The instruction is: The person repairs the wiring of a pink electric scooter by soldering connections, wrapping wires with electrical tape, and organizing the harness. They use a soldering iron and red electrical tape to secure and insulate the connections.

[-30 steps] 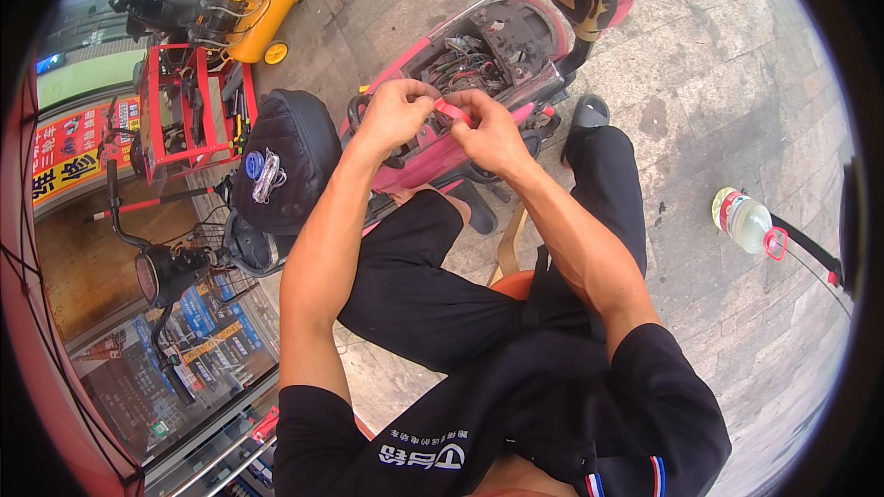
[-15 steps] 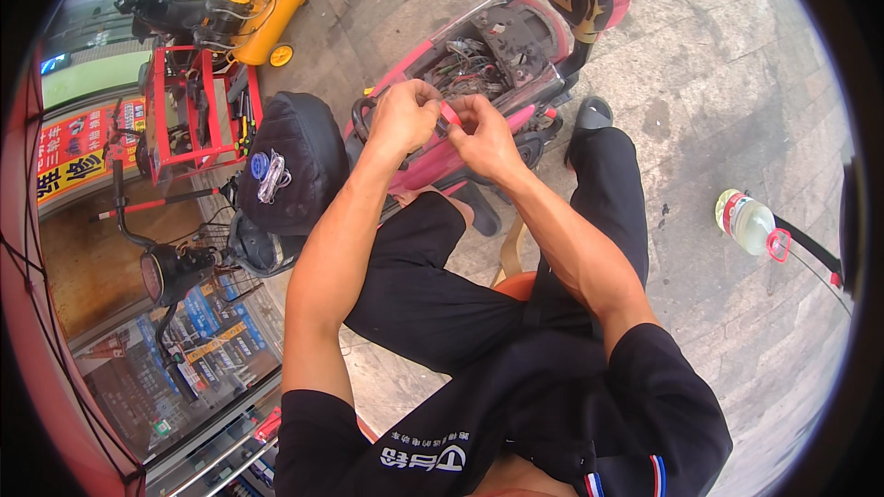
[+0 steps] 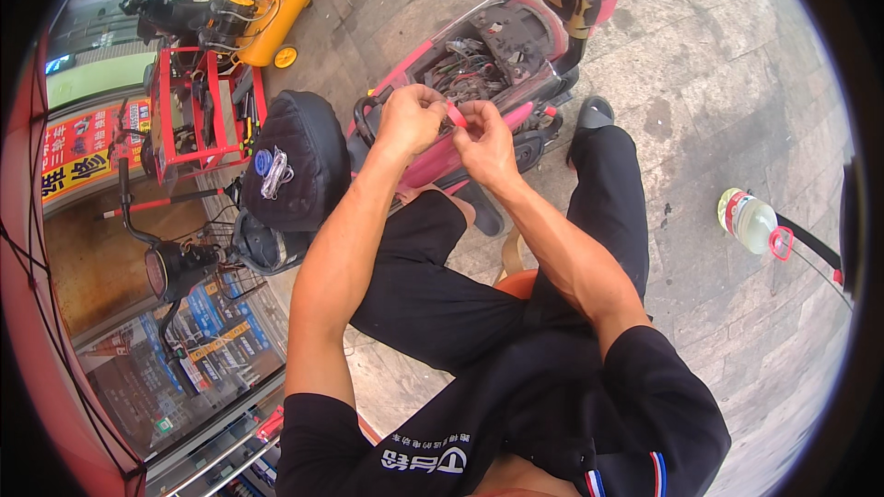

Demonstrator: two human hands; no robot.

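Note:
Both my hands are raised close together over the pink electric scooter [image 3: 442, 163], whose seat compartment lies open with a tangle of wires [image 3: 470, 69] inside. Between my fingertips is a small red piece that looks like tape [image 3: 456, 114]. The right hand [image 3: 486, 147] pinches it between thumb and fingers. My left hand [image 3: 412, 120] is closed in a pinch just beside it, fingertips nearly meeting the right ones. What the left fingers grip is too small and hidden to make out.
A black scooter seat [image 3: 299, 161] to the left carries a blue roll [image 3: 264, 162] and a clear-wrapped bundle [image 3: 275, 179]. Beyond stand a red tool rack [image 3: 207, 115] and a yellow air compressor [image 3: 276, 18]. On the right is a bottle of pale liquid [image 3: 748, 221].
My hands have shifted very slightly, and more of the red tape-like piece shows between them. The whole view has moved a little; the surroundings stay as they were.

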